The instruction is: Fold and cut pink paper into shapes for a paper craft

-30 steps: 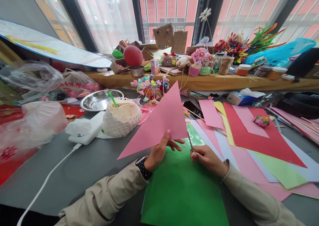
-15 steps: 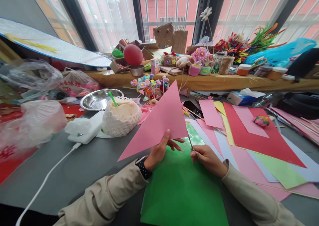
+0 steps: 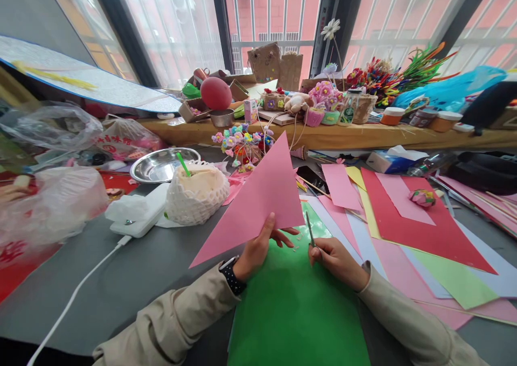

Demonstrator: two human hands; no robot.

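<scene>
Pink paper triangle (image 3: 262, 204) is pinched in the left hand (image 3: 254, 253), partly over the green sheet (image 3: 299, 307); scissors (image 3: 309, 230) are gripped by the right hand (image 3: 337, 259) above it. Triangle best held steady, scissors squared up.

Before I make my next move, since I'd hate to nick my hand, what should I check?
1. Pink triangular paper held: ok, in the left hand, thumb in front.
2. Slim metal scissors held: ok, in the right hand.
3. Left fingers well clear of the scissors: not ok, I'd say; they look close.
4. Scissors open: cannot tell; they show as one thin line.
5. Glossy green sheet free of bits: not ok; small pale scraps lie on it.
6. White charging cable away from both hands: ok, off to the left.
</scene>
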